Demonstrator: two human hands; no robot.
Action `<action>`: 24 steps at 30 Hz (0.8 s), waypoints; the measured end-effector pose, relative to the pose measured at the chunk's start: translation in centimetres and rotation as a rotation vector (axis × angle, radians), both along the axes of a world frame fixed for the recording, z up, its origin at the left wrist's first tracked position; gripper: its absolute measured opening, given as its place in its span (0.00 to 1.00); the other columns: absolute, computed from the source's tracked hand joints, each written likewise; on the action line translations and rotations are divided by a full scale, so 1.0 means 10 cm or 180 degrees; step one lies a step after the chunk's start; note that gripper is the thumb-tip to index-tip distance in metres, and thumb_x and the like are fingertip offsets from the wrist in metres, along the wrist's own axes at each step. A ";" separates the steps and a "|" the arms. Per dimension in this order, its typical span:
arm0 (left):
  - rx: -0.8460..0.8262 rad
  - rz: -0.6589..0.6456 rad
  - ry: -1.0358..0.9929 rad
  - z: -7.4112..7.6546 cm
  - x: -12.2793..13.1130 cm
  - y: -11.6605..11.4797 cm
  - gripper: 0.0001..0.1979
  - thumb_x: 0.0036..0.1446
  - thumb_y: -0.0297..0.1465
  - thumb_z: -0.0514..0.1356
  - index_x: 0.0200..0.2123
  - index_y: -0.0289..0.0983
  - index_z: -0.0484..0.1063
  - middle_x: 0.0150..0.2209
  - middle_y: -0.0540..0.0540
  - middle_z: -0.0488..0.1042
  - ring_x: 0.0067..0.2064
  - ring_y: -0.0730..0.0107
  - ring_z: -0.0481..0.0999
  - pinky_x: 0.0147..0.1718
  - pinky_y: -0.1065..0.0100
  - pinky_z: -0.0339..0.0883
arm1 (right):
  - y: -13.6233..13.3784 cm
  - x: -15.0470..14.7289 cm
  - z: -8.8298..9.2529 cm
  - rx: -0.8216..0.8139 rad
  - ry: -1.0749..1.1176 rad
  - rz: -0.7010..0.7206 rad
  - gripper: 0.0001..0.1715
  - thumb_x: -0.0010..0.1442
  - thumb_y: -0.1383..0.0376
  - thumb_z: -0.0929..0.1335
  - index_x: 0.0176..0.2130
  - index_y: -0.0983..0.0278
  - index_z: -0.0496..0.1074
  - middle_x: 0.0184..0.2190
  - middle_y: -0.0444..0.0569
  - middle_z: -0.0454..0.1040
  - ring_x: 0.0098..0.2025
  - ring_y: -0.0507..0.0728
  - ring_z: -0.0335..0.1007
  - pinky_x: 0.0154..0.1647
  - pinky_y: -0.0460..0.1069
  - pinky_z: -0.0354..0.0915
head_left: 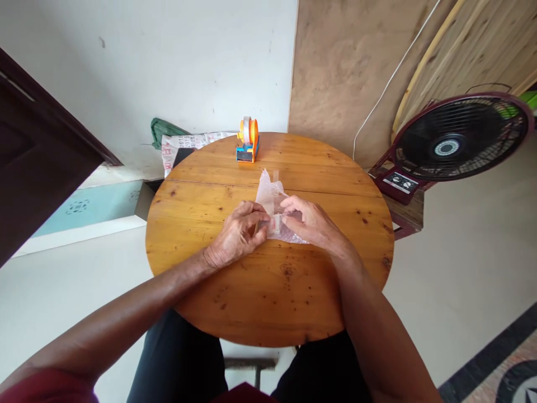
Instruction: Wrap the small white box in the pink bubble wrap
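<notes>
A crumpled sheet of clear bubble wrap lies near the middle of the round wooden table. Within its folds shows a small white packet with reddish marks; its kind is hard to make out. At the left edge of the wrap, my left hand is closed, thumb and fingertips gripping it beside the packet. From the right, my right hand holds the wrap with bent fingers and thumb, partly covering it. A short strip of clear tape seems to stick up at the wrap's far edge.
An orange and blue tape dispenser with a roll stands at the table's far edge. To the right, a dark red fan sits on a wooden stand. Behind the table are a printed sack and a white wall.
</notes>
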State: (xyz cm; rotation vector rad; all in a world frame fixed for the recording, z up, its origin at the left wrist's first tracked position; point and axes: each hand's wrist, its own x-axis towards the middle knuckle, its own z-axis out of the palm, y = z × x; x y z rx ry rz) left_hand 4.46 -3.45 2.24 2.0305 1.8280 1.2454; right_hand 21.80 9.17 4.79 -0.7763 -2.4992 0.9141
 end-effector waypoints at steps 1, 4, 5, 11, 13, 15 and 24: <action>0.0074 0.0025 0.0031 -0.03 0.01 -0.01 0.09 0.56 0.28 0.60 0.41 0.37 0.76 0.42 0.42 0.73 0.46 0.62 0.72 0.47 0.62 0.67 | 0.01 0.00 0.00 -0.0023 -0.0042 -0.0049 0.18 0.55 0.67 0.67 0.47 0.61 0.73 0.39 0.47 0.80 0.37 0.56 0.74 0.36 0.49 0.64; 0.0274 0.0038 0.0213 -0.09 0.02 -0.01 0.10 0.57 0.28 0.58 0.43 0.37 0.75 0.43 0.41 0.72 0.45 0.63 0.71 0.47 0.61 0.68 | 0.03 0.01 0.00 -0.0132 -0.0149 -0.0098 0.14 0.55 0.66 0.68 0.43 0.61 0.75 0.37 0.46 0.79 0.35 0.55 0.73 0.34 0.48 0.63; 0.0356 0.0010 0.0272 -0.10 0.02 -0.01 0.11 0.58 0.27 0.58 0.43 0.37 0.75 0.42 0.41 0.72 0.45 0.63 0.71 0.47 0.61 0.68 | 0.04 0.02 0.01 -0.0186 -0.0196 -0.0106 0.13 0.55 0.65 0.67 0.42 0.61 0.75 0.36 0.45 0.79 0.35 0.55 0.72 0.34 0.47 0.62; 0.0671 -0.0070 0.0415 -0.14 -0.01 0.02 0.11 0.58 0.27 0.57 0.43 0.36 0.76 0.43 0.41 0.71 0.44 0.62 0.71 0.44 0.61 0.69 | 0.08 0.06 0.06 -0.0603 -0.0426 -0.0128 0.12 0.57 0.58 0.67 0.37 0.63 0.75 0.27 0.42 0.73 0.29 0.52 0.65 0.29 0.47 0.58; 0.0692 -0.0070 0.0486 -0.15 -0.02 0.01 0.11 0.58 0.27 0.57 0.42 0.37 0.77 0.42 0.41 0.71 0.43 0.63 0.71 0.43 0.61 0.69 | 0.08 0.08 0.07 -0.0800 -0.0396 -0.0207 0.15 0.57 0.55 0.67 0.38 0.63 0.75 0.27 0.42 0.72 0.29 0.52 0.65 0.30 0.47 0.58; 0.0724 -0.0079 0.0550 -0.16 -0.03 0.01 0.11 0.58 0.27 0.57 0.42 0.37 0.77 0.42 0.42 0.71 0.43 0.62 0.70 0.42 0.61 0.69 | 0.08 0.09 0.07 -0.1031 -0.0342 -0.0252 0.17 0.57 0.53 0.67 0.38 0.63 0.75 0.27 0.42 0.71 0.28 0.52 0.64 0.29 0.46 0.58; 0.0792 -0.0101 0.0747 -0.20 -0.06 0.03 0.12 0.60 0.28 0.56 0.44 0.37 0.77 0.43 0.41 0.71 0.43 0.60 0.69 0.42 0.60 0.67 | -0.01 0.08 0.06 -0.1174 -0.0251 -0.0416 0.14 0.54 0.54 0.68 0.28 0.63 0.71 0.21 0.40 0.65 0.25 0.51 0.59 0.27 0.46 0.54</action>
